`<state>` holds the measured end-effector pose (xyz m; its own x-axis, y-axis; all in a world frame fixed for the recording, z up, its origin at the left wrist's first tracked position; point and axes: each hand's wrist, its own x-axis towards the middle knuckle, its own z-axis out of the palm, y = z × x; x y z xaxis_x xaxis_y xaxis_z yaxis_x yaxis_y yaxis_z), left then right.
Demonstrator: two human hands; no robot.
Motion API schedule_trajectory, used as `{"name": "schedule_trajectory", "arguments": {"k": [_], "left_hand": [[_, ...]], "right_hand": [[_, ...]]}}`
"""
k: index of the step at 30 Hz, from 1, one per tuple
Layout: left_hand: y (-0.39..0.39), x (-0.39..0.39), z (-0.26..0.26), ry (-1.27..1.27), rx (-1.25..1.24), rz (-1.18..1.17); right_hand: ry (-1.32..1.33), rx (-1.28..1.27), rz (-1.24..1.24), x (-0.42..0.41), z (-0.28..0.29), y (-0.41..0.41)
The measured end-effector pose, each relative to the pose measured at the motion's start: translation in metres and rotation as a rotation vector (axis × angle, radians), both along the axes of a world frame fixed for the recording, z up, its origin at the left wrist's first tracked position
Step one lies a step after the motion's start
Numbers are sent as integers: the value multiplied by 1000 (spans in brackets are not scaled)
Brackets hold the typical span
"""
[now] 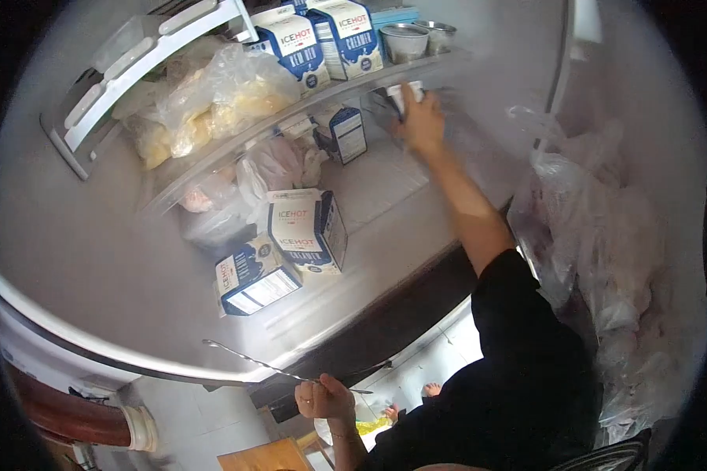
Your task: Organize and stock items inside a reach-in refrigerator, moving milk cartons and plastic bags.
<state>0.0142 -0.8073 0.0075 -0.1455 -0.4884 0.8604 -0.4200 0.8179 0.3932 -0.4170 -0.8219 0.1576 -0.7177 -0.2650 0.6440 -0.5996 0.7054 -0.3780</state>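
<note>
My right hand (423,120) reaches into a refrigerator, just under the front edge of a clear shelf (353,89), with its fingers around a white and dark blue carton (405,97). My left hand (325,398) is low in the view, closed around a long twisted metal bar spoon (253,361) that points to the left. Between the hands, on the lower surface, an upright creamer carton (299,226) leans close to another creamer carton lying tilted (258,277). Farther back stands a blue and white carton (347,134).
Cartons (344,38), bags of yellowish food (212,112) and lidded cups (405,41) fill the upper shelf. Knotted plastic bags (277,162) lie beneath it. Filled clear bags (601,235) hang at the right. A wooden surface (265,456) is below.
</note>
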Motion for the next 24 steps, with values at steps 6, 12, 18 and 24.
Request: {"name": "schedule_trajectory", "arguments": {"k": [6, 12, 18, 24], "left_hand": [[-1, 2, 3, -19, 1, 3], [2, 8, -4, -60, -16, 53], [4, -3, -2, 48, 25, 142], [-4, -3, 4, -204, 108, 260]], "right_hand": [[456, 85, -187, -21, -9, 12], [568, 914, 66, -8, 3, -44], [658, 948, -186, -58, -21, -42], [476, 615, 36, -35, -15, -52]]}}
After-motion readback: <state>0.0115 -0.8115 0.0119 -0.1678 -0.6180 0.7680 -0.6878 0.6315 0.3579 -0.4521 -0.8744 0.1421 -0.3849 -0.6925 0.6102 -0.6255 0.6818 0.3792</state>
